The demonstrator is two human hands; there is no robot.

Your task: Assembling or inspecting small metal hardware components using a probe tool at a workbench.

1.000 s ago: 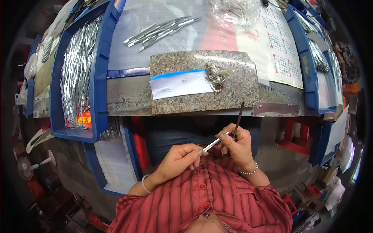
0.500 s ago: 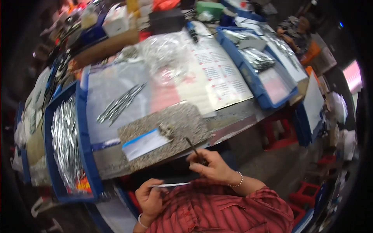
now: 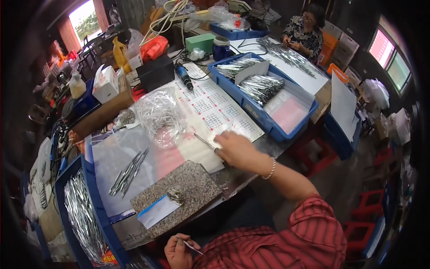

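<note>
My left hand (image 3: pixel 178 253) is low by the table's near edge, fingers pinched on a thin silvery strip (image 3: pixel 193 246). My right hand (image 3: pixel 236 150) reaches over the printed calendar sheet (image 3: pixel 233 115), closed around a slim metal tool (image 3: pixel 205 142) whose tip points away to the left. The tool's exact kind is unclear. Between the hands lies a speckled stone slab (image 3: pixel 197 179). On it rest a clear zip bag (image 3: pixel 157 212) with a blue edge and a small round clump (image 3: pixel 175 194). Several slender silver pieces (image 3: pixel 129 172) lie on plastic sheeting to the left.
A blue bin (image 3: pixel 99 210) of silver pieces stands at left; another blue bin (image 3: pixel 293 134) with bundles stands at right. Beyond the slab are a crumpled clear bag (image 3: pixel 162 119) and a blue rotary tool (image 3: pixel 183 76). Another person (image 3: pixel 303 33) sits at the far right. Red stools (image 3: pixel 313 154) stand below.
My right hand has moved away from my body, out over the calendar sheet, with the tool. My left hand still pinches the strip, lower in view. The view has tilted up.
</note>
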